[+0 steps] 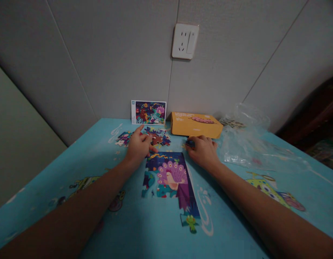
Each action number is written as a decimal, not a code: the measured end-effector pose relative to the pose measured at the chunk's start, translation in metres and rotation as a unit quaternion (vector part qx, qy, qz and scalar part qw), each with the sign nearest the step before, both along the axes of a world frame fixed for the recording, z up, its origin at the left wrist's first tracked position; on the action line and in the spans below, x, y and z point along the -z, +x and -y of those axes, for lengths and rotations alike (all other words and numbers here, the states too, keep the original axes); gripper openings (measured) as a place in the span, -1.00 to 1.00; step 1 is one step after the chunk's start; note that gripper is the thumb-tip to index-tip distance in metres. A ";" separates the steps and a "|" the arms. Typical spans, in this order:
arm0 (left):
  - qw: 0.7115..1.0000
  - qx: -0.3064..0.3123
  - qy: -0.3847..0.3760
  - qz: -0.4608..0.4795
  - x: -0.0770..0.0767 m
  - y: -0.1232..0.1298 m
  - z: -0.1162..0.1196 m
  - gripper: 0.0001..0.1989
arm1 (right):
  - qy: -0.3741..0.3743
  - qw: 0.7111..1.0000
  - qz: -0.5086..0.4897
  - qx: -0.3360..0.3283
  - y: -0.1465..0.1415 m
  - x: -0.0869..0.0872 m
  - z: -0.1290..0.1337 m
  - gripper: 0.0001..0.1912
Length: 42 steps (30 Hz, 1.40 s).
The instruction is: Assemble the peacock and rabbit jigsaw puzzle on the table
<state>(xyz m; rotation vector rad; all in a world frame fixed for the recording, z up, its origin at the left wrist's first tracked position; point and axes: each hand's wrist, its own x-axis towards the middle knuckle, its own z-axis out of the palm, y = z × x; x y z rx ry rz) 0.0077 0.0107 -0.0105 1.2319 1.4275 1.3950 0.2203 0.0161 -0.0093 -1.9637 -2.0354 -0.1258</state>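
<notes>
A partly joined jigsaw puzzle (172, 176) with a purple peacock lies flat in front of me, a frog at its lower right end. My left hand (139, 145) is at its upper left corner, fingers apart, the thumb by the puzzle's top edge. Under and beyond those fingers lie loose puzzle pieces (162, 136) in a heap. To the right of the puzzle's top edge, my right hand (202, 149) is closed on a dark puzzle piece (190, 143) between thumb and fingers. Its shape is partly hidden.
A picture card (150, 112) leans on the wall behind the pieces. Beside it stands a yellow box (196, 126). Crumpled clear plastic bags (252, 147) lie on the right. The blue patterned tablecloth (128, 223) runs to the wall, which bears a socket (185, 41).
</notes>
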 end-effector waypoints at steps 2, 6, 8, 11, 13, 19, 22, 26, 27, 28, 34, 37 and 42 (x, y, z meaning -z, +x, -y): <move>1.000 0.011 -0.006 0.011 -0.001 0.000 0.001 -0.33 | -0.003 1.000 -0.001 -0.001 0.000 0.000 0.000 -0.64; 1.000 0.025 -0.002 0.018 -0.001 0.000 0.001 -0.31 | -0.003 1.000 -0.006 -0.005 0.001 0.000 0.000 -0.65; 1.000 0.019 0.006 -0.003 0.000 -0.002 0.000 -0.31 | 0.006 1.000 -0.013 -0.009 0.001 -0.001 -0.001 -0.64; 0.999 -0.002 0.028 -0.045 -0.001 -0.004 0.000 -0.31 | 0.047 0.997 -0.048 -0.042 0.002 -0.002 -0.002 -0.63; 0.998 0.017 0.039 -0.045 -0.003 -0.004 0.002 -0.33 | 0.089 0.986 -0.093 -0.108 0.002 -0.003 -0.002 -0.62; 0.973 0.227 0.032 -0.035 -0.009 0.007 0.017 -0.27 | 0.160 0.907 -0.169 -0.351 -0.003 -0.008 0.005 -0.56; 0.962 0.269 0.026 -0.047 -0.009 0.010 0.021 -0.31 | 0.153 0.891 -0.164 -0.396 -0.005 -0.008 0.009 -0.51; 0.959 0.277 0.044 -0.045 -0.009 0.008 0.020 -0.35 | 0.160 0.887 -0.173 -0.396 -0.005 -0.008 0.010 -0.46; 0.959 0.275 0.047 -0.043 -0.009 0.007 0.019 -0.36 | 0.162 0.889 -0.177 -0.391 -0.005 -0.008 0.009 -0.47; 0.961 0.270 0.050 -0.041 -0.009 0.006 0.019 -0.36 | 0.162 0.891 -0.179 -0.384 -0.004 -0.007 0.009 -0.48; 0.965 0.251 0.052 -0.058 -0.010 0.004 0.018 -0.43 | 0.155 0.905 -0.177 -0.353 -0.004 -0.007 0.007 -0.51; 0.966 0.244 0.056 -0.069 -0.009 0.004 0.017 -0.45 | 0.157 0.910 -0.180 -0.340 -0.005 -0.008 0.008 -0.56; 0.972 0.214 0.065 -0.079 -0.008 0.004 0.015 -0.50 | 0.172 0.912 -0.225 -0.296 -0.003 -0.008 0.004 -0.75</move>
